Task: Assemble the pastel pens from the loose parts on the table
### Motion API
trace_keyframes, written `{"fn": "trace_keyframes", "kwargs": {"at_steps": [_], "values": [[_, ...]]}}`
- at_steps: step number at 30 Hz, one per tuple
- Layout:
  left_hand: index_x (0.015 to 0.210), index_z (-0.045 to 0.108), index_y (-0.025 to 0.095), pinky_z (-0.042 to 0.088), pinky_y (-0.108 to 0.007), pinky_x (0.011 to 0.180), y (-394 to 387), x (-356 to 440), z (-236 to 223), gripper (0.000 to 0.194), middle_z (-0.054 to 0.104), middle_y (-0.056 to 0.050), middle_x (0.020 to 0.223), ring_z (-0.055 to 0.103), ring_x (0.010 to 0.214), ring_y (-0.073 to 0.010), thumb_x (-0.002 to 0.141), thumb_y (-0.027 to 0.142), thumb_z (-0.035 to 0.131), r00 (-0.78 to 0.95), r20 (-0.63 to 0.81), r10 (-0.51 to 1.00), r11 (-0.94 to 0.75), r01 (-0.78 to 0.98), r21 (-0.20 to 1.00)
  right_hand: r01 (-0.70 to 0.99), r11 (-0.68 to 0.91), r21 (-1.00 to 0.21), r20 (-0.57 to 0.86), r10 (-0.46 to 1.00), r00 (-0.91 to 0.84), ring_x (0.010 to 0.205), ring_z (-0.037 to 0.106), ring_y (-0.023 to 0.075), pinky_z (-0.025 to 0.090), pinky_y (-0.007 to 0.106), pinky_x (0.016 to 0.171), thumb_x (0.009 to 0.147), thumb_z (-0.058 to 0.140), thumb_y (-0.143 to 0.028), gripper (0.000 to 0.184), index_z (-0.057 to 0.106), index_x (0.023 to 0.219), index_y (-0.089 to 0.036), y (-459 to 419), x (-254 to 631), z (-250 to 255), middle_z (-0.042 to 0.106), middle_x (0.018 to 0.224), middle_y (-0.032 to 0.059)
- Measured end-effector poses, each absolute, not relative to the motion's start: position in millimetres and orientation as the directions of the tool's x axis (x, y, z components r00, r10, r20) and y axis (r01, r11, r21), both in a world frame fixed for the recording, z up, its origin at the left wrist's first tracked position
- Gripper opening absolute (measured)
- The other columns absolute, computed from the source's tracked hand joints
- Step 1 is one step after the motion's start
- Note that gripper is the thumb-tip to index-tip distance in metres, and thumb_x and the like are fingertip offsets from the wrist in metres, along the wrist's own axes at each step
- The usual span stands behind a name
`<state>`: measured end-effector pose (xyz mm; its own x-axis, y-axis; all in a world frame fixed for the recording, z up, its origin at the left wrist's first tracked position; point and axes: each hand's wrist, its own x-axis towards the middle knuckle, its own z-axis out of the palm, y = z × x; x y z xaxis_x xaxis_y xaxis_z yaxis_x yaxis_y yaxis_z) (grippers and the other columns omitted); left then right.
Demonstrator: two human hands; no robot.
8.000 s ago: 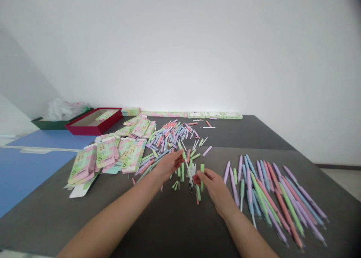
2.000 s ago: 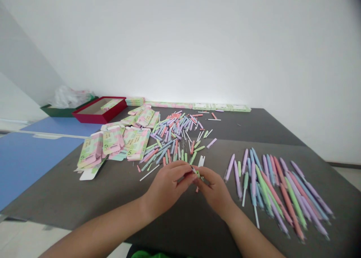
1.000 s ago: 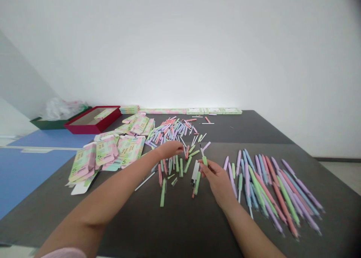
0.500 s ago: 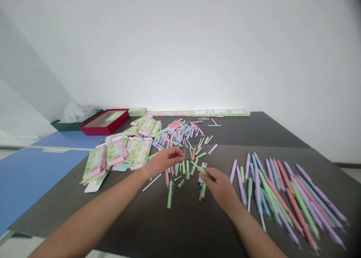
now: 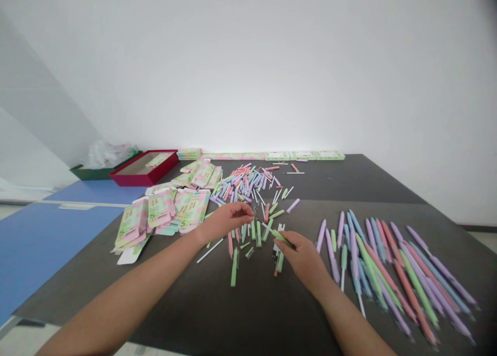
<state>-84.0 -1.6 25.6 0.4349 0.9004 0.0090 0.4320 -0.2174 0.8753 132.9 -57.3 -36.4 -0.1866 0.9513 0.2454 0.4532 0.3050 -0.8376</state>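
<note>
My right hand (image 5: 298,255) is closed around a green pen barrel (image 5: 278,236). A white refill (image 5: 266,225) sticks out of the barrel, its dark tip pointing up and left towards my left hand (image 5: 235,216). The left fingers are pinched together right at that tip; whatever is between them is too small to make out. Under and around the hands lie loose green barrel pieces (image 5: 259,233), a group of white refills (image 5: 276,248) and small clear and green parts (image 5: 249,253). One green piece (image 5: 233,268) rests apart, nearer to me.
A heap of coloured pen parts (image 5: 244,182) lies beyond my hands. Assembled-looking pens (image 5: 380,273) are spread at the right. Printed cartons (image 5: 163,211) are piled at the left, near a red box (image 5: 143,177) and a green tray (image 5: 93,173). Flat boxes (image 5: 303,155) line the wall.
The hands were together over a green piece, then parted. My left hand reached into the parts and came back to the refill's tip; the right turned the barrel leftward. Little differs over the last half second.
</note>
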Motion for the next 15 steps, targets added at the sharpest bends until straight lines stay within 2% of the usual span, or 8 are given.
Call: {"fn": "trace_keyframes", "kwargs": {"at_steps": [8,15], "values": [[0.086,0.06,0.016,0.044,-0.025,0.068,-0.2,-84.1,24.0,0.021,0.059,0.0,0.077,0.055,0.073,-0.0128,0.077,0.035,0.057,0.46,0.025,0.888,-0.254,0.445,0.858,0.495,0.301,-0.815,0.229,0.952,-0.202,0.079,0.06,0.0201,0.042,0.029,0.069,0.084,0.048,-0.029,0.021,0.068,0.087,-0.02,-57.6,133.3,-35.9,0.067,0.082,0.0042],[0.084,0.062,0.018,0.043,-0.027,0.075,-0.4,-82.5,29.6,0.021,0.062,-0.002,0.084,0.056,0.081,-0.0154,0.079,0.037,0.054,0.489,0.113,0.865,-0.399,0.533,0.746,0.553,0.335,-0.763,0.248,0.941,-0.228,0.078,0.059,0.0196,0.041,0.029,0.071,0.085,0.046,-0.028,0.022,0.067,0.086,-0.02,-57.7,132.8,-37.7,0.066,0.082,0.0043]]}}
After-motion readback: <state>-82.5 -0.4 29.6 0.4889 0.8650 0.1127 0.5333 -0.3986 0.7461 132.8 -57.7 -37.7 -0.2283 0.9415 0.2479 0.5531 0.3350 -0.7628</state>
